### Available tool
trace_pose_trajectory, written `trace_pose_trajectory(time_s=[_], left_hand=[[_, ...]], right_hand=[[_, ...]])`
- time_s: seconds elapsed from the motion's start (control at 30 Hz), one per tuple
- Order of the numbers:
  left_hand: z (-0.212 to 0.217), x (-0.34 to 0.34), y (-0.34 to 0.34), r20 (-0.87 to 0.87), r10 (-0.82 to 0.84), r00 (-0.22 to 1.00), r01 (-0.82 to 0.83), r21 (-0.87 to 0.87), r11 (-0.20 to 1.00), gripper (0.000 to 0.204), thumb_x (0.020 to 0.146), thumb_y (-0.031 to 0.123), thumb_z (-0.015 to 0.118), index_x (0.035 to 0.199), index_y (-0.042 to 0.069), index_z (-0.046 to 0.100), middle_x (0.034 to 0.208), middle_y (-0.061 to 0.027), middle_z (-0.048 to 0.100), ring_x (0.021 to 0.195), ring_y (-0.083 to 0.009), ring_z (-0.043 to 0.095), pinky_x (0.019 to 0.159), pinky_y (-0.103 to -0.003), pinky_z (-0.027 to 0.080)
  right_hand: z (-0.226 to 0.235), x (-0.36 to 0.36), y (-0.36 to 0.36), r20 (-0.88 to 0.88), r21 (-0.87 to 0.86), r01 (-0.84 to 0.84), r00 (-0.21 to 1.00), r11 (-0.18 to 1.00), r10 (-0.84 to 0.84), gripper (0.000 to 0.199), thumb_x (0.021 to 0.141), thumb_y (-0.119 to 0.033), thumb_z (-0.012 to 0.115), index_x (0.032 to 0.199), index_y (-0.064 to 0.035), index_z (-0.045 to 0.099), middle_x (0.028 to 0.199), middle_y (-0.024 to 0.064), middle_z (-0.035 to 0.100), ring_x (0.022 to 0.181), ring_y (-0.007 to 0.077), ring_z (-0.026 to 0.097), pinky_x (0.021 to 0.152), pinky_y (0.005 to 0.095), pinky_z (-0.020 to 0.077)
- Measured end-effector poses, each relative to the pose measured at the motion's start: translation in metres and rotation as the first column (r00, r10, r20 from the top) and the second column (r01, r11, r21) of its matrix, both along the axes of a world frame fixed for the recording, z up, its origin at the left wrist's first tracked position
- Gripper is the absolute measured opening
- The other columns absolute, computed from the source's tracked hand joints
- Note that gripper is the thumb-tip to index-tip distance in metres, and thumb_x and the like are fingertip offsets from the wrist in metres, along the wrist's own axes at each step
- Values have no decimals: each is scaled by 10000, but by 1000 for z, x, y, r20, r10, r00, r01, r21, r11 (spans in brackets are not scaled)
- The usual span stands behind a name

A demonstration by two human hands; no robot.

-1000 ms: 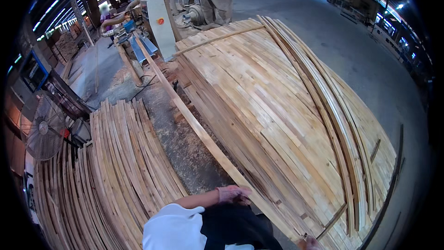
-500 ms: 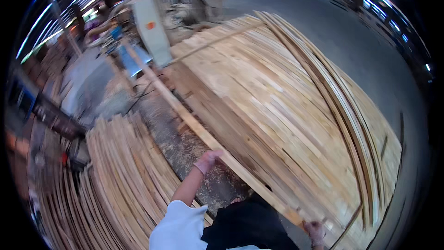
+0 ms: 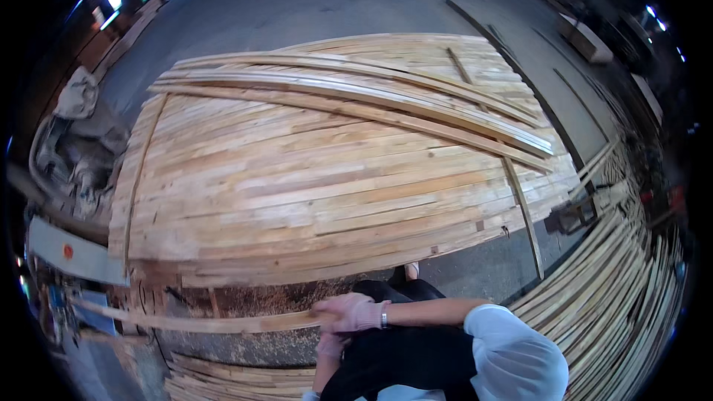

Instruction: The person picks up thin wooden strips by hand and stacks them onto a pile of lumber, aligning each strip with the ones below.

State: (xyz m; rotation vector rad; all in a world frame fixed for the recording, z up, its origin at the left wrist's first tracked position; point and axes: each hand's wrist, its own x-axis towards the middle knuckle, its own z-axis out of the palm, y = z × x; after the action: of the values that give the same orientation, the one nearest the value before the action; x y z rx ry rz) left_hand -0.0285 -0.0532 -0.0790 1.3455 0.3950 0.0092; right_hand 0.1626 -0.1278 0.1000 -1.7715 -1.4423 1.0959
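Note:
A long wooden strip point(image 3: 215, 323) runs left from my hands, its far end by a machine. My right hand point(image 3: 349, 313), in a pale pinkish glove, is closed round its near end. Just below, close against it, is my left hand point(image 3: 330, 344), also gloved. Its fingers look curled, partly hidden by the right hand, and what they hold cannot be made out. Beyond lies a wide, flat stack of planed boards point(image 3: 297, 178), with several long strips point(image 3: 364, 108) laid slantwise on top.
The machine point(image 3: 78, 315) with a pale cabinet point(image 3: 74, 252) stands at the left; dusty machinery point(image 3: 78, 156) is behind it. Loose strips are piled at the right point(image 3: 594, 304) and below point(image 3: 238, 382). Sawdust point(image 3: 275, 293) covers the floor point(image 3: 475, 271) between. A cross batten point(image 3: 523, 215) sticks out over the stack's near edge.
My view has swung to the right, so the stack now lies across it. My hands, earlier far apart along the strip, are now close together at its near end.

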Motion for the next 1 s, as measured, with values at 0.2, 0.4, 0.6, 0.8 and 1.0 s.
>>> trace_pose_trajectory(time_s=[0.2, 0.4, 0.6, 0.8, 1.0], left_hand=[[58, -11, 54, -298, 722, 624, -718, -583, 381, 174, 889, 307, 680, 851, 155, 603, 755, -10, 558, 716, -223, 555, 784, -470, 538], [93, 36, 85, -347, 936, -61, -866, -448, -223, 212, 890, 333, 674, 799, 156, 602, 734, -3, 573, 727, -207, 569, 781, -478, 546], [90, 91, 52, -489, 800, 347, -826, -564, 13, 200, 855, 227, 637, 729, 132, 513, 676, -5, 478, 620, -171, 442, 585, -343, 436], [84, 157, 43, -487, 596, 638, -717, -658, 229, 171, 887, 252, 623, 803, 126, 544, 748, -23, 535, 671, -198, 495, 734, -389, 510], [76, 242, 37, -433, 434, 790, -604, -674, 425, 346, 972, 359, 582, 1178, 80, 591, 1126, -98, 611, 1032, -278, 599, 943, -455, 504]], right_hand=[[-62, 156, -24, 244, -78, 130, 964, 988, -108, 678, 887, -595, 572, 1340, -90, 563, 1261, 210, 633, 1116, 385, 626, 945, 443, 500], [-86, 439, -122, 689, -109, 714, 556, 692, -465, 540, 868, -472, 610, 1175, -30, 652, 1218, 207, 660, 1119, 344, 638, 945, 435, 510], [-116, 568, -194, 908, -193, 887, 324, 419, -267, 383, 861, -202, 640, 1231, -110, 600, 1205, 97, 672, 1076, 276, 667, 895, 415, 536], [-97, 483, -225, 794, -339, 665, 581, 665, -177, 260, 822, -333, 647, 883, -99, 741, 951, 171, 726, 886, 329, 707, 779, 427, 559], [-49, 289, -280, 637, -479, 493, 764, 726, -99, 462, 748, -522, 683, 905, -93, 749, 863, 169, 724, 823, 356, 709, 740, 447, 576]])
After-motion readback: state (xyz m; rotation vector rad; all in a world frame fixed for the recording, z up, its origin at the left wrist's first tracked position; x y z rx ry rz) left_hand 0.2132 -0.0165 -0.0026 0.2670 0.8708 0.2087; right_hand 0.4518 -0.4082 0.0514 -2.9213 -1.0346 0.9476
